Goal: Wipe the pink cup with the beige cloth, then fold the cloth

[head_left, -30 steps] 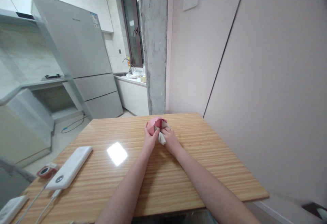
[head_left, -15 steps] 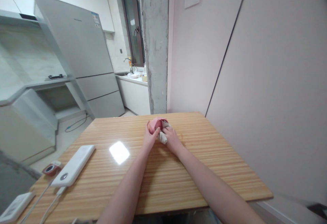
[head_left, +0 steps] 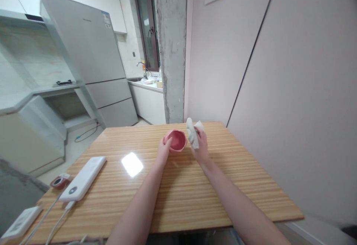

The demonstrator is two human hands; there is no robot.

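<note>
A small pink bowl with an angular rim is tilted so that its inside faces me. My left hand grips it by the left rim, thumb over the edge. To the right of the bowl, my right hand is closed on a crumpled whitish cloth, held apart from the bowl. Both hands are over the far half of the wood-grain table. The fingers behind the cloth are partly hidden.
On the table's left side lie a white power bank with a cable, a reddish-brown round object and a white power strip-like block. A pink-white wall runs along the right. Behind stand a fridge and a sink counter.
My right hand has drawn the cloth out of the bowl and moved it right and up. My left hand still holds the bowl, whose inside now shows.
</note>
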